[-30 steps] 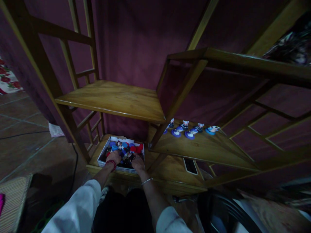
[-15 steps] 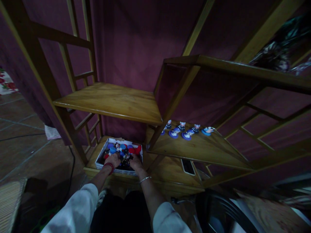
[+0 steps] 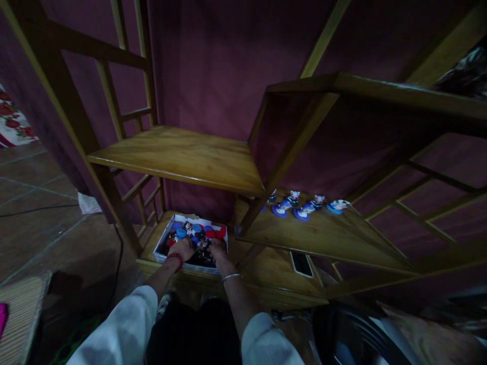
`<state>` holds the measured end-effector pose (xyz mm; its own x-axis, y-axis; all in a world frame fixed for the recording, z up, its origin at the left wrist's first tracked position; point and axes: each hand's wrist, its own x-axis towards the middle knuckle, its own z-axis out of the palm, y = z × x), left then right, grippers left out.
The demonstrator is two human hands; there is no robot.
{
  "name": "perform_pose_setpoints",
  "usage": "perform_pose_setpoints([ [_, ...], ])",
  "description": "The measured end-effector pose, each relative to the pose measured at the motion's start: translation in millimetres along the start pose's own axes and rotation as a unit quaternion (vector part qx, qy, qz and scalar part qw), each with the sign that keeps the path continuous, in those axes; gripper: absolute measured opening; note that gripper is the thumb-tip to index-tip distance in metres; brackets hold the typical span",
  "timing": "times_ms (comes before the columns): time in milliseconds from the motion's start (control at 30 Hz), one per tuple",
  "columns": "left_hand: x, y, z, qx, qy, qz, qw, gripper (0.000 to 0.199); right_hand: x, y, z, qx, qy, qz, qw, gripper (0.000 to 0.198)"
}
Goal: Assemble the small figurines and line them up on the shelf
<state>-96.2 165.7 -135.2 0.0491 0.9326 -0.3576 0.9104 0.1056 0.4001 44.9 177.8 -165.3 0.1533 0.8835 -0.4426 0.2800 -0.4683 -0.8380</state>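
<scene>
A white box [image 3: 170,229] full of small figurines on red and blue round bases stands on the bottom board of a wooden shelf unit. Both hands reach into it. My left hand [image 3: 181,249], with a red bead bracelet at the wrist, rests on the figurines at the box's front. My right hand [image 3: 217,249], with a thin metal bangle, is beside it, fingers down among dark figurines [image 3: 201,245]. Whether either hand grips one is hidden. A row of several figurines on blue bases [image 3: 302,206] stands on the middle right shelf.
A bare wooden shelf [image 3: 178,157] hangs above the box. A phone [image 3: 302,263] lies on the bottom board to the right. A dark round object [image 3: 342,334] sits at lower right. A cable [image 3: 117,258] runs over the tiled floor on the left.
Both hands have stayed in the box, shifting only slightly among the figurines. The view has swayed a little left and back.
</scene>
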Motion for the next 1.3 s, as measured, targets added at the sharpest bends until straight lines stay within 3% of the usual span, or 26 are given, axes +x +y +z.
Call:
perform_pose_setpoints([
  [233, -3, 3, -3, -0.004, 0.002, -0.008, 1.000, 0.028, 1, -1, -2, 0.158, 0.036, 0.071, 0.984, 0.037],
  [367, -4, 4, -4, -0.005, 0.000, -0.016, 1.000, 0.028, -1, -3, -4, 0.199, 0.026, 0.068, 0.977, 0.047],
  [600, -5, 5, -4, -0.002, -0.002, -0.019, 1.000, 0.029, 8, 0, 0, 0.207, 0.009, 0.065, 0.976, 0.042],
  [800, -4, 4, -3, -0.003, 0.002, -0.019, 1.000, 0.030, 10, 2, 2, 0.178, 0.035, 0.040, 0.983, 0.041],
  [1133, -6, 6, -6, -0.001, -0.003, -0.016, 1.000, 0.028, 15, 6, 6, 0.213, 0.021, -0.028, 0.976, 0.028],
  [1300, -5, 5, -4, 0.000, 0.004, -0.020, 1.000, 0.028, 11, 5, 3, 0.243, 0.027, -0.029, 0.969, 0.038],
])
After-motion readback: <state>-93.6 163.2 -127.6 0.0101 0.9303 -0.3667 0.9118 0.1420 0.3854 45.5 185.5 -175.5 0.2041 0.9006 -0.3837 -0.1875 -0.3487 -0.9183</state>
